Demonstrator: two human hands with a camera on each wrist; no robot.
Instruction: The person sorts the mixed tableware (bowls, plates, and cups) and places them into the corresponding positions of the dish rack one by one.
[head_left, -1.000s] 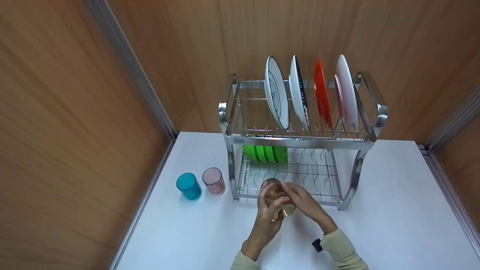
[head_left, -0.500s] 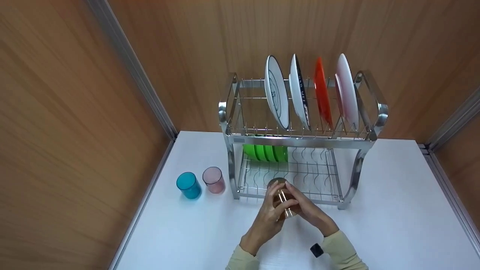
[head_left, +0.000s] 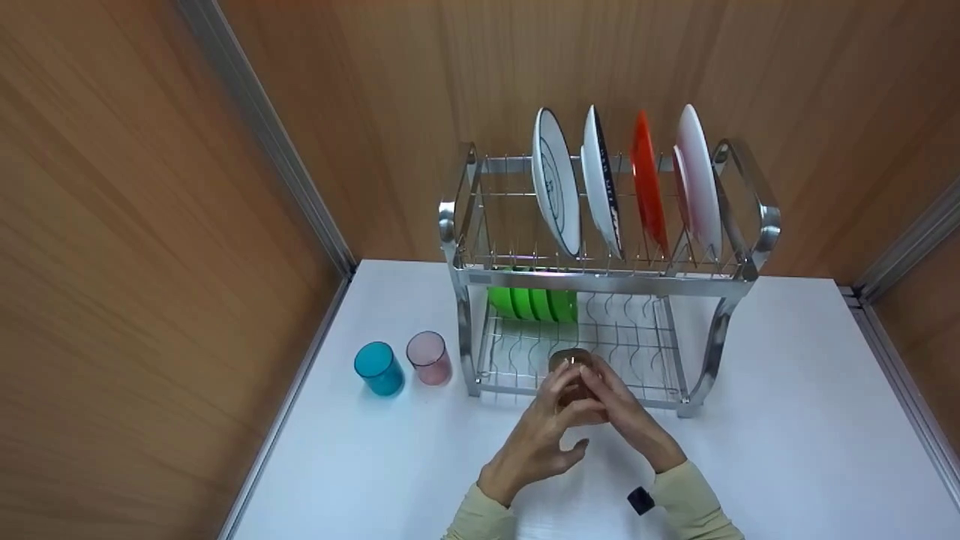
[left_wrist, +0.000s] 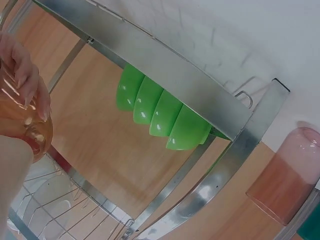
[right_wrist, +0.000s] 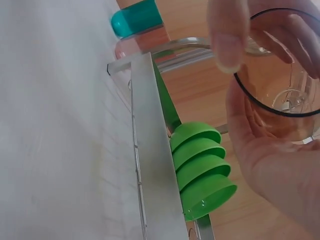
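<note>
An amber see-through drinking glass [head_left: 571, 356] is held between both hands, just in front of the rack's lower tier. My left hand [head_left: 536, 439] has its fingers curled over the glass from the left, its thumb standing apart below. From the right side, my right hand [head_left: 630, 416] grips the same glass, partly hiding it. In the right wrist view the open mouth of the glass [right_wrist: 272, 109], with its dark rim, faces the camera. The left wrist view catches only part of the glass [left_wrist: 37, 132] and some fingers at its left edge.
A two-tier metal dish rack [head_left: 600, 283] stands behind the hands. Upright plates, including a red one [head_left: 648, 184], fill slots above; several green bowls [head_left: 532, 304] sit below left. A teal cup [head_left: 380, 369] and a pink cup [head_left: 430, 358] stand left on the white table [head_left: 337, 465].
Both hands have shifted slightly right with the glass, which has been turned between them. My left thumb has come away from the glass. Cups, plates and bowls have stayed in place.
</note>
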